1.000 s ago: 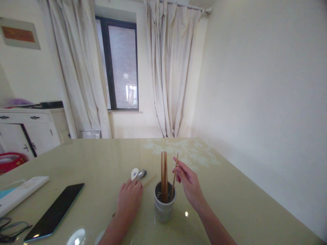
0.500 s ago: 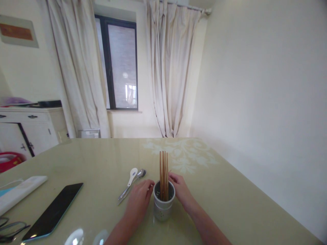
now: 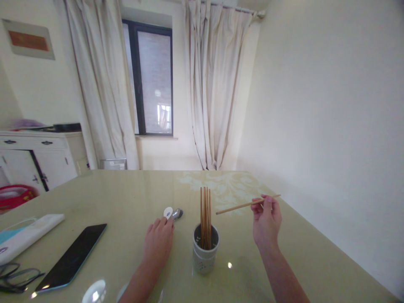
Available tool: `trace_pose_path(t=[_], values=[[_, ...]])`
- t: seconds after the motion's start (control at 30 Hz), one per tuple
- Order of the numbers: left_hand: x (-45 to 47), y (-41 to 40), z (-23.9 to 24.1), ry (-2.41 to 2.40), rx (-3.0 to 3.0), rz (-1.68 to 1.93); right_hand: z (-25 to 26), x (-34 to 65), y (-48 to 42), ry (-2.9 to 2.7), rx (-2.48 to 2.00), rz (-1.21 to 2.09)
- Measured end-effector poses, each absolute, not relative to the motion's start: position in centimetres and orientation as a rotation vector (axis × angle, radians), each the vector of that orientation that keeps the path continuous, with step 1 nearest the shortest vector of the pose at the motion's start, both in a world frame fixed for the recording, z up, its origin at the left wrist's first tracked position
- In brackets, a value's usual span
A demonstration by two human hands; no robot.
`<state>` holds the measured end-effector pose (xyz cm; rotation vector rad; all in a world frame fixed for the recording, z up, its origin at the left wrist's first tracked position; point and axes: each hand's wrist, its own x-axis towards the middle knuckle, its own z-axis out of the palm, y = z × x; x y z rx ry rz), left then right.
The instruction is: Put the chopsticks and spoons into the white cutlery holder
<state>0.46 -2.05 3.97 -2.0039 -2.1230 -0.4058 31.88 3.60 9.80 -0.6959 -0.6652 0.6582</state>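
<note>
A thin wooden chopstick (image 3: 235, 208) is pinched in my right hand (image 3: 267, 219), raised right of the cup and nearly level. The grey-white cup (image 3: 205, 259) stands upright, with several wooden chopsticks (image 3: 205, 219) upright in it. Left of the cup, my left hand (image 3: 159, 240) lies palm down over the handles of a white spoon (image 3: 168, 212) and a metal spoon (image 3: 178, 214). Its fingers bend downward at the white spoon. The fingertips are hidden, so whether they grip a spoon is unclear.
On the left of the glossy table (image 3: 126, 198) lie a black tablet-like device (image 3: 74, 256), a white power strip (image 3: 34, 237) and dark-framed glasses (image 3: 19, 277). A wall (image 3: 331, 126) runs along the right side. Curtains and a window are behind the far edge.
Both hands have left the cup's sides. My right hand has moved right and now holds one chopstick. My left hand has shifted left onto the spoon handles.
</note>
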Motion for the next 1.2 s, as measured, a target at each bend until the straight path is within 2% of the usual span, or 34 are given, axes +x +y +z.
trace_pose_path(t=[0.2,0.57,0.97,1.2], values=[[0.2,-2.2,3.2,-2.068,-1.924,-0.298,11.1,29.4,1.1,-0.963,-0.641,0.729],[-0.5,-2.3,3.3,-2.100,-1.892,-0.309,9.6,26.0,-0.2,-1.467,-0.871,0.808],[0.3,-2.4,4.1,-2.186,-1.981,-0.305,8.1,25.3,0.1,-1.494,-0.901,0.858],[0.5,-2.1,3.7,-2.121,-2.022,-0.524,7.4,24.9,0.7,-1.460,-0.905,0.888]])
